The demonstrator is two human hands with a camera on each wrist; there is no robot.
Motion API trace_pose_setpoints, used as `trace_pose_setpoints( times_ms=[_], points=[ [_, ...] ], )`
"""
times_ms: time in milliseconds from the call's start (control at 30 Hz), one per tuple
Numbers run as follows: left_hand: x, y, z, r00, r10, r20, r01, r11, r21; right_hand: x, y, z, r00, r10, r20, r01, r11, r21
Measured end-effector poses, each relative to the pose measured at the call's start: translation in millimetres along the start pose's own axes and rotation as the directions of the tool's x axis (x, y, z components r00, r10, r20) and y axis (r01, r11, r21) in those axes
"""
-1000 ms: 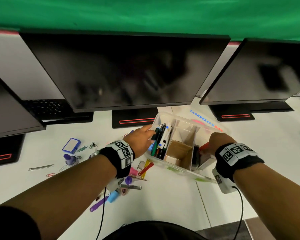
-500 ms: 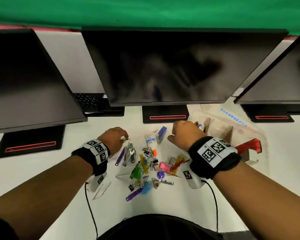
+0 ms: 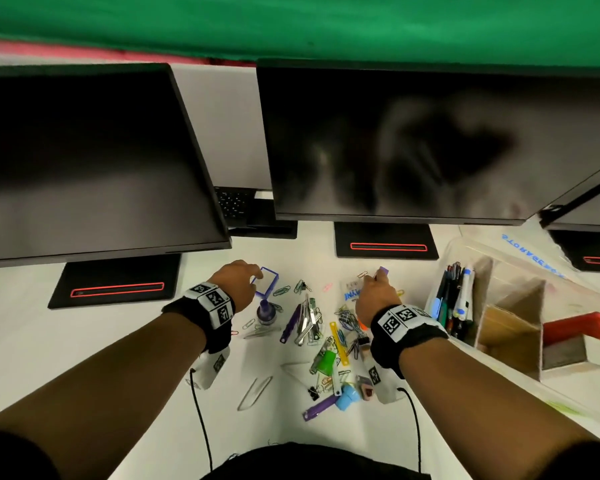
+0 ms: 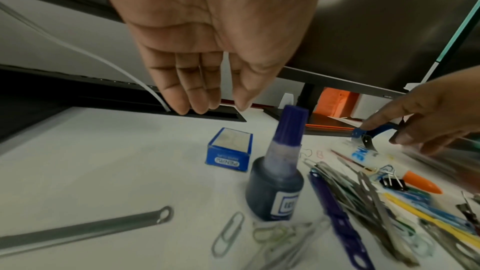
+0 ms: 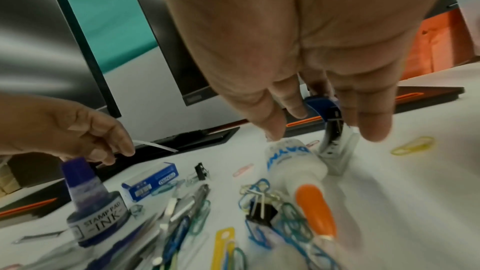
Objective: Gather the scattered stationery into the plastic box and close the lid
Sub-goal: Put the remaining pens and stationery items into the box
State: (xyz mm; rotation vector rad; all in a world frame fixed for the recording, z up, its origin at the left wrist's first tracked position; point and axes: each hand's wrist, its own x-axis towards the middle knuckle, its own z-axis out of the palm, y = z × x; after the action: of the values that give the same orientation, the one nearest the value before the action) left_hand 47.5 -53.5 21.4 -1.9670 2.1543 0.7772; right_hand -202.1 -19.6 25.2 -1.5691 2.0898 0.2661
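The clear plastic box stands open at the right, with cardboard dividers, pens in its left compartment and a red item at its right end. Loose stationery lies between my arms. My left hand hovers open, fingers straight, just above a small blue staple box. A purple stamp-ink bottle stands in front of that box. My right hand pinches a blue staple remover that stands upright on the desk, beside a white glue bottle with an orange cap.
Three dark monitors overhang the back of the white desk on black stands. A keyboard lies behind them. Paper clips, binder clips, metal fasteners, a yellow strip and a purple clip litter the middle. The box lid lies behind the box.
Both hands left the plastic box and moved left to the scattered pile. The left hand now hovers over the blue staple box, and the right hand has taken hold of the staple remover.
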Motion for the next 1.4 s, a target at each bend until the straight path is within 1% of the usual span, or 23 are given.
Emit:
trace_pose_setpoints(
  times_ms=[67,167,267,333,433,500,633,733,833,967,1067,1133,1200,1300,1400],
  points=[
    [8.4,2.8,0.5,0.999,0.021,0.033,-0.022,1.0,0.011,1.7,3.6,2.9,1.0,0.004,0.004,-0.005,0.999,0.039],
    [19.7,6.0,7.1,0.994,0.077,0.082,-0.081,0.996,0.044,-3.0,8.8,7.9,1.0,0.015,-0.02,-0.014,0.999,0.052],
    [28.4,7.4,15.3,0.989,0.103,0.108,-0.112,0.99,0.084,-8.9,14.3,13.6,0.998,0.013,-0.06,-0.007,0.996,0.094],
    [35.1,7.5,19.8,0.984,0.123,0.126,-0.138,0.983,0.123,-10.2,18.3,14.5,0.996,0.004,-0.093,0.004,0.996,0.09],
    [37.8,3.0,23.1,0.979,0.106,0.172,-0.137,0.973,0.184,-12.2,21.4,12.0,0.989,0.018,-0.144,-0.004,0.995,0.102],
    [37.9,6.6,28.7,0.975,0.101,0.198,-0.14,0.972,0.191,-15.4,29.2,12.8,0.991,0.042,-0.13,-0.025,0.991,0.129],
    [32.1,3.2,23.9,0.98,0.11,0.163,-0.14,0.973,0.183,-16.0,28.4,7.3,0.976,0.1,-0.191,-0.057,0.973,0.222],
    [21.9,-0.5,20.8,0.987,0.084,0.134,-0.106,0.979,0.173,-19.9,25.6,-3.6,0.98,0.113,-0.164,-0.069,0.966,0.249],
    [13.9,6.9,10.0,0.993,0.09,0.076,-0.101,0.981,0.164,-25.9,22.9,-16.1,0.975,0.11,-0.193,-0.058,0.964,0.258],
    [4.9,41.4,-13.8,0.981,0.193,-0.01,-0.191,0.974,0.12,-46.3,21.4,-37.5,0.949,0.052,-0.312,0.058,0.941,0.334],
    [-3.3,81.9,-25.0,0.95,0.301,-0.085,-0.292,0.951,0.101,-65.2,38.2,-63.9,0.926,0.061,-0.372,0.109,0.902,0.419],
    [-12.0,109.5,-25.5,0.926,0.367,-0.084,-0.359,0.928,0.103,-75.5,55.3,-81.5,0.905,0.108,-0.412,0.12,0.864,0.49],
    [-22.6,140.6,-20.4,0.899,0.433,-0.062,-0.425,0.899,0.105,-86.7,82.1,-97.1,0.876,0.181,-0.448,0.115,0.823,0.556],
    [-37.2,183.3,-7.3,0.851,0.523,-0.036,-0.518,0.85,0.096,-99.3,131.3,-112.3,0.817,0.287,-0.5,0.118,0.766,0.632],
    [-47.2,222.2,7.3,0.814,0.581,-0.02,-0.577,0.811,0.094,-109.7,185.0,-120.3,0.755,0.384,-0.531,0.065,0.763,0.643]
  ],
)
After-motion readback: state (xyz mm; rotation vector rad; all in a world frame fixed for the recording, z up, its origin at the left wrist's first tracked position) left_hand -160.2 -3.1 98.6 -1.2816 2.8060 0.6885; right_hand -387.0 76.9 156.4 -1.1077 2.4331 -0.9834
